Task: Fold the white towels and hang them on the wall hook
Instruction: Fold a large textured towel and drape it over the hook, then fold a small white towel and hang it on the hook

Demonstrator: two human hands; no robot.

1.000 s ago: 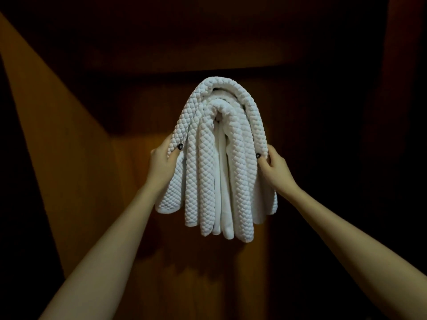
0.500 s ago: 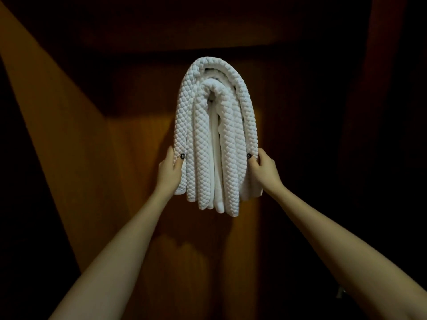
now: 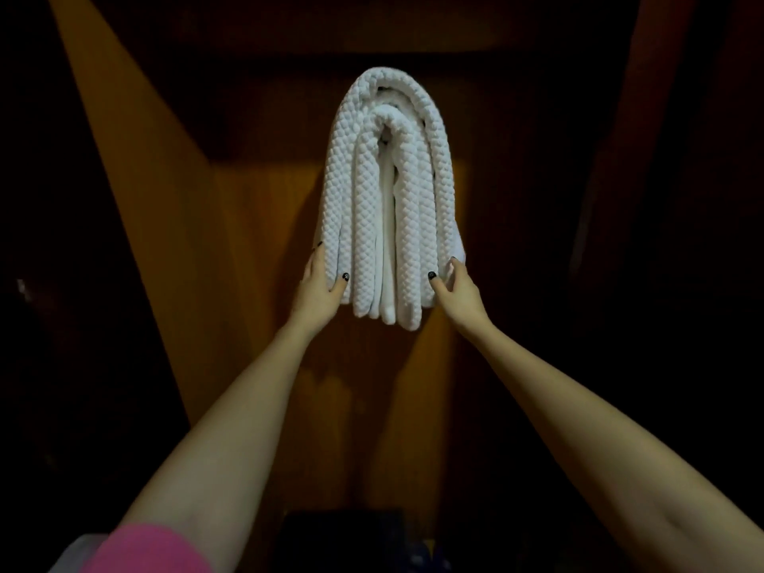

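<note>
Head view: a dim room lined with brown wooden wall panels (image 3: 264, 241). A brighter wedge of light runs from 11 o'clock down toward the centre, and the sides at 3 and 9 o'clock fall into near-black.

The white towels (image 3: 388, 200), of a knobbly weave, hang against the panel just above centre. They are draped over something hidden in the fold at their top, and their ends point toward 6 o'clock.

The left hand (image 3: 318, 289) is at the bundle's 7 o'clock, with its thumb on the front and its fingers behind the outer edge, pinching that layer. The right hand (image 3: 459, 289) pinches the edge at 5 o'clock in the same way.

A second ago the hanging ends splayed wide. Now they hang straight and close together, and both hands sit lower, near the ends.

Count: one bundle of towels, whose layers are too nested to tell how many towels it holds; two hands, two bare forearms, and one pink sleeve (image 3: 144, 547) at 7 o'clock.
</note>
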